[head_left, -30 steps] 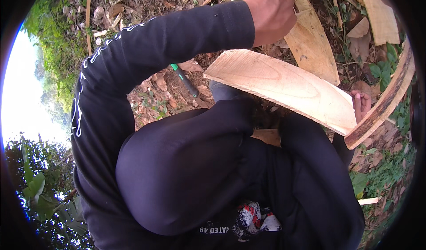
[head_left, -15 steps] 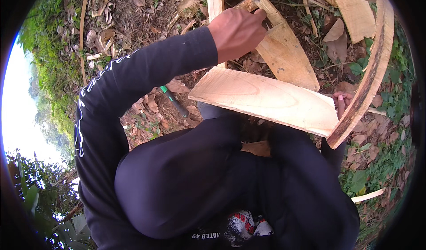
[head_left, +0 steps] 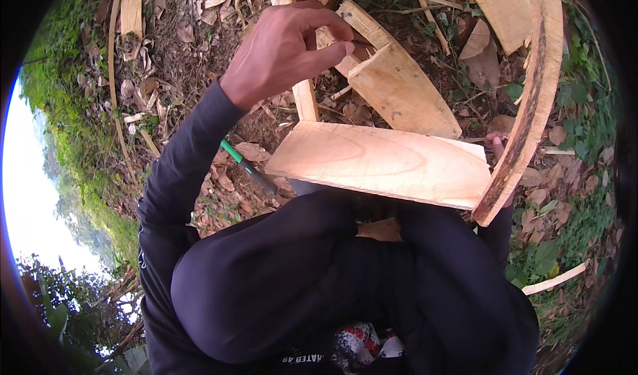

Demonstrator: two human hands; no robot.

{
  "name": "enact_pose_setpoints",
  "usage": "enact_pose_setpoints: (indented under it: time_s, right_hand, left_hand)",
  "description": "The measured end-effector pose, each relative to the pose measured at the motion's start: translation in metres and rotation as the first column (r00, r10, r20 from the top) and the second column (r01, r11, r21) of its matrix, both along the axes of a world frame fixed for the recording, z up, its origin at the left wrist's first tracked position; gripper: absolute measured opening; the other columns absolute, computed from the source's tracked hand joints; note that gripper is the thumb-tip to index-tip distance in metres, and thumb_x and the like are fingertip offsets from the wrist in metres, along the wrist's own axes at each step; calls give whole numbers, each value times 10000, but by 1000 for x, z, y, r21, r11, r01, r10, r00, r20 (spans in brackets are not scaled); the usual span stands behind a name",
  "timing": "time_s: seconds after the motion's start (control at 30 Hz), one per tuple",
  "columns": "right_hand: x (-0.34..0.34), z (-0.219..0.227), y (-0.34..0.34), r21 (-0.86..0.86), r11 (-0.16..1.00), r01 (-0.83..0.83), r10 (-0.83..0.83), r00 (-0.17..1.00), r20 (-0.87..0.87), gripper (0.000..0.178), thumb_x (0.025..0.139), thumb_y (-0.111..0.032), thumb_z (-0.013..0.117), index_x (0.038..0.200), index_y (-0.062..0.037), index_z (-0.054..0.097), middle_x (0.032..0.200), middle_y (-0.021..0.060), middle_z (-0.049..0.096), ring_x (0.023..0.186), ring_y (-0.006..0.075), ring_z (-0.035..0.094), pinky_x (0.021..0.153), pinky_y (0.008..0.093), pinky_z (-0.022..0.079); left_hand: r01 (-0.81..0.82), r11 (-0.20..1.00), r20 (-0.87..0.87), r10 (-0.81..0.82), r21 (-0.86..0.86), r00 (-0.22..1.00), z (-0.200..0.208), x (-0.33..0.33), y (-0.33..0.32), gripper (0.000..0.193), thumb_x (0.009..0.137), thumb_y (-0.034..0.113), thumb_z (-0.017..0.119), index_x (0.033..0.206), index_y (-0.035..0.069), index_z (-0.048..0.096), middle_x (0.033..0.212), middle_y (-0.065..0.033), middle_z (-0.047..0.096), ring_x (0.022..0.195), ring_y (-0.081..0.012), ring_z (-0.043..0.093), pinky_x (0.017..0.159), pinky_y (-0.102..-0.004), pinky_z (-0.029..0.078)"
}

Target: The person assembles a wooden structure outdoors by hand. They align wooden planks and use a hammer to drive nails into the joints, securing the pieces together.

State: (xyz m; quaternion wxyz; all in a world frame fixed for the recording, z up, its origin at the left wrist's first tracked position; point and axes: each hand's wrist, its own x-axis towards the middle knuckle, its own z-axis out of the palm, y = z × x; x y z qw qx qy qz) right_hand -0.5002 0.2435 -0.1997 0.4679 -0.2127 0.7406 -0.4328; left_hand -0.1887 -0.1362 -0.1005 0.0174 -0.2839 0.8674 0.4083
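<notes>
My left hand is above a wooden piece with a slot-like hollow, thumb and forefinger bent toward each other at the hollow. Whatever small thing they may pinch is too fine to make out. Across my knees lies a pale, freshly cut flat board. Its right end meets the lower end of a curved wooden slat with a dark streak along its edge. Behind that slat, the curled fingers of my right hand show beside the board's end; the rest of the hand is hidden.
A narrow wooden bar stands beyond the board. Another pale plank lies at the far right. On the leafy ground to the left rests a green-and-black handled tool. Wood strips and offcuts lie scattered about.
My left hand has drawn back to the left from the hollow, uncovering more of it. The whole view has shifted slightly; my right hand stays behind the curved slat.
</notes>
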Motion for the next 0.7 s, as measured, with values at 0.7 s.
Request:
enact_pose_setpoints:
  time_s: [0.7]
  right_hand:
    - [5, 1, -1, 24, 1000, 19, -19, 1000, 1, 460, 958, -60, 616, 1400, 20, 516, 1218, 45, 642, 1048, 118, 609, 911, 277, 495]
  left_hand:
    - [91, 992, 15, -90, -93, 996, -12, 5, 30, 226, 846, 23, 591, 1047, 16, 694, 1014, -123, 715, 757, -317, 687, 673, -401, 554]
